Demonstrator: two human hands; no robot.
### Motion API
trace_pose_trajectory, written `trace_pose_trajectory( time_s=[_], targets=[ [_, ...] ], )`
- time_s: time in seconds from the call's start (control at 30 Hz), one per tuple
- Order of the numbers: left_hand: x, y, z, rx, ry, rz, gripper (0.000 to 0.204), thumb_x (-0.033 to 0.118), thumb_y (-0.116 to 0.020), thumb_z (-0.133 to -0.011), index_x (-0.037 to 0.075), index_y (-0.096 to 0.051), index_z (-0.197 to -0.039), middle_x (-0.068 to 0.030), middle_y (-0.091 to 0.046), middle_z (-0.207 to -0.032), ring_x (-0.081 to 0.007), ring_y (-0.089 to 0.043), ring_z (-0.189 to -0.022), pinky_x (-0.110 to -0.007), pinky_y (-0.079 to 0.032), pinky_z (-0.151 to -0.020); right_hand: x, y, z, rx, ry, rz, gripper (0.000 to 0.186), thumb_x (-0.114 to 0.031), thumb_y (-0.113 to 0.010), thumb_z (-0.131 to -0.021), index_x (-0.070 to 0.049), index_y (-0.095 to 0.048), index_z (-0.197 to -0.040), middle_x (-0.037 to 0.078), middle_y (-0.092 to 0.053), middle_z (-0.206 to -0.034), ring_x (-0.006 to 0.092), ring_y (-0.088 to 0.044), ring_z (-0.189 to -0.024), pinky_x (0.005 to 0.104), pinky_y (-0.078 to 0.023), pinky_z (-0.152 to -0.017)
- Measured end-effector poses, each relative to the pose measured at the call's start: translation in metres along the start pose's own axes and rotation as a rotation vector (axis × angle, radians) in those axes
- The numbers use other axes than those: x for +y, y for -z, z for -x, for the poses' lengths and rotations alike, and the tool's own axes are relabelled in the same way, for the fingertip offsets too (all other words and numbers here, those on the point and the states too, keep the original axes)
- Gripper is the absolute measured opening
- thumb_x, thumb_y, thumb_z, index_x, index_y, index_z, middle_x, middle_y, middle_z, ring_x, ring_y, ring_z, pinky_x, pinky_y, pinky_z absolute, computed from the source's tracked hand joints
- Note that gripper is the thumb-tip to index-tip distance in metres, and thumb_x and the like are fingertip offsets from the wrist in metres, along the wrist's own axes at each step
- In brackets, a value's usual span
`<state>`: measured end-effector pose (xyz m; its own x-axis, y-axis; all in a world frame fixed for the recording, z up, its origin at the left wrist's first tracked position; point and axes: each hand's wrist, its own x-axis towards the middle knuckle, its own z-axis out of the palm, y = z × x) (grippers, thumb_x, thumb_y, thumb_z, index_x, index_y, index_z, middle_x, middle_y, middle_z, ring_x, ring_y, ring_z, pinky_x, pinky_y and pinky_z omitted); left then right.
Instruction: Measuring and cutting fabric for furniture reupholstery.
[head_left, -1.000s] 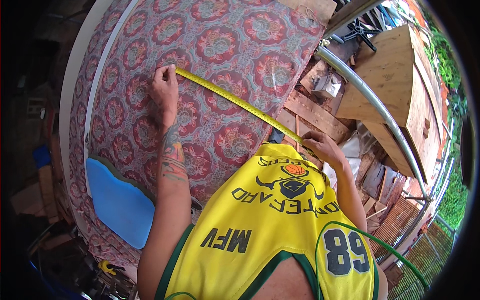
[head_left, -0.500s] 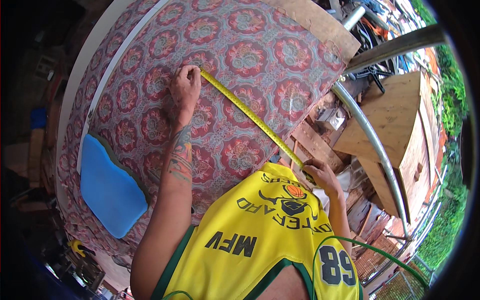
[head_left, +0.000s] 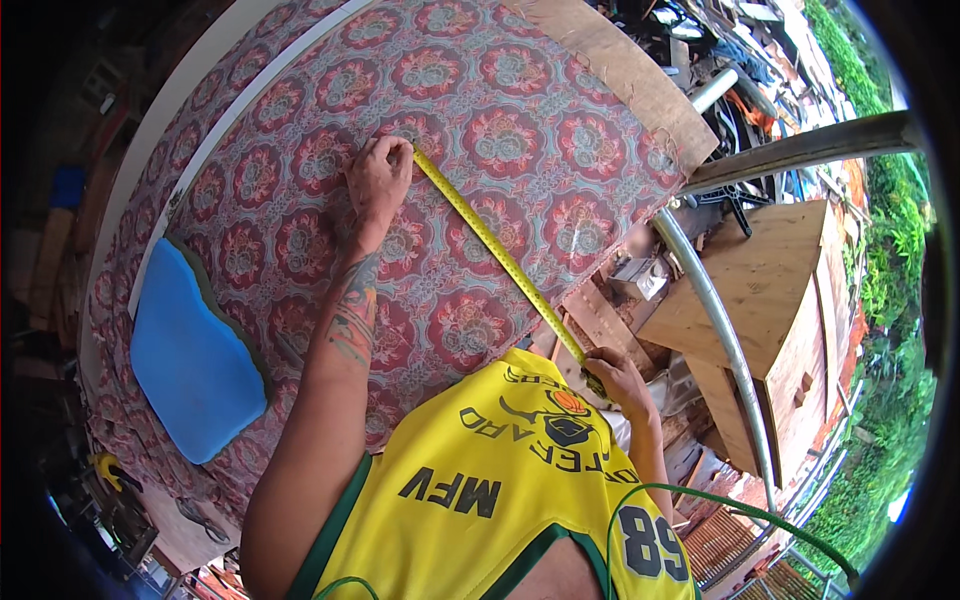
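Observation:
A yellow tape measure [head_left: 490, 244] is stretched slantwise over a large sheet of red and grey flowered fabric [head_left: 440, 300]. My left hand [head_left: 380, 190] pinches the free end of its blade, low over the fabric. Past the fabric's near right edge, close to my yellow jersey, my right hand [head_left: 620, 378] is closed round the tape's case. Most of the case is hidden by the fingers and their shadow. The blade looks straight between the two hands.
A blue foam piece [head_left: 195, 355] lies on the fabric at left, next to a long pale strip [head_left: 230, 120]. Plywood [head_left: 620, 55] borders the far right edge. Beyond stand a bent metal pipe [head_left: 715, 310] and a wooden box [head_left: 750, 280]. A green cord [head_left: 760, 510] crosses lower right.
The whole view has turned a little, so the foam and wooden box appear farther left. Both hands keep their hold on the tape, which has hardly moved on the fabric.

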<state>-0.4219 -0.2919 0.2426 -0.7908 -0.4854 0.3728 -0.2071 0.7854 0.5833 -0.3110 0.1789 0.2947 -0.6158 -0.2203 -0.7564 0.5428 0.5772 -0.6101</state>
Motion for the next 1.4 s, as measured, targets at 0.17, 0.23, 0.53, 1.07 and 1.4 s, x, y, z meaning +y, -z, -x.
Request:
trace_pose_trajectory(
  time_s=[0.17, 0.23, 0.53, 1.07, 1.4],
  targets=[
    [-0.001, -0.003, 0.000, -0.044, 0.053, 0.023, 0.023, 0.035, -0.062, -0.097, 0.016, -0.074, -0.100, -0.0034, -0.073, -0.094, -0.0237, -0.068, -0.089, -0.042, -0.042, -0.090, 0.011, 0.000, -0.003, 0.013, 0.030, 0.002, 0.032, -0.028, -0.062, -0.096, 0.001, -0.070, -0.108, 0.000, -0.063, -0.083, 0.0094, -0.055, -0.077, 0.0269, -0.046, -0.071],
    [0.000, -0.001, 0.000, -0.039, 0.033, -0.012, 0.023, 0.035, -0.062, -0.096, 0.016, -0.074, -0.100, -0.0034, -0.073, -0.095, -0.0236, -0.068, -0.091, -0.042, -0.042, -0.090, 0.010, -0.001, -0.002, 0.008, 0.028, 0.005, 0.033, -0.028, -0.062, -0.096, 0.001, -0.070, -0.108, 0.001, -0.063, -0.083, 0.0096, -0.056, -0.077, 0.0272, -0.046, -0.072],
    [0.000, -0.002, 0.001, -0.031, 0.037, -0.008, 0.021, 0.035, -0.062, -0.096, 0.017, -0.073, -0.098, -0.0045, -0.071, -0.092, -0.0267, -0.067, -0.087, -0.043, -0.042, -0.090, 0.003, -0.006, 0.003, 0.000, 0.017, -0.044, 0.028, -0.026, -0.063, -0.097, 0.000, -0.069, -0.106, -0.002, -0.061, -0.080, 0.0068, -0.053, -0.074, 0.0250, -0.043, -0.066],
    [-0.005, -0.004, 0.001, -0.015, 0.011, 0.016, 0.020, 0.034, -0.063, -0.096, 0.016, -0.072, -0.099, -0.0031, -0.071, -0.095, -0.0250, -0.067, -0.089, -0.042, -0.042, -0.088, 0.007, -0.010, 0.004, 0.014, 0.024, -0.033, 0.031, -0.028, -0.063, -0.097, 0.001, -0.069, -0.107, 0.000, -0.062, -0.080, 0.0075, -0.054, -0.074, 0.0255, -0.045, -0.067],
    [0.001, -0.001, 0.001, -0.029, 0.029, -0.006, 0.021, 0.034, -0.063, -0.096, 0.016, -0.073, -0.098, -0.0040, -0.072, -0.096, -0.0252, -0.067, -0.090, -0.042, -0.041, -0.090, 0.011, -0.010, 0.003, 0.012, 0.046, -0.062, 0.029, -0.026, -0.063, -0.098, 0.002, -0.069, -0.105, 0.000, -0.063, -0.083, 0.0077, -0.054, -0.075, 0.0252, -0.045, -0.068]
  ],
)
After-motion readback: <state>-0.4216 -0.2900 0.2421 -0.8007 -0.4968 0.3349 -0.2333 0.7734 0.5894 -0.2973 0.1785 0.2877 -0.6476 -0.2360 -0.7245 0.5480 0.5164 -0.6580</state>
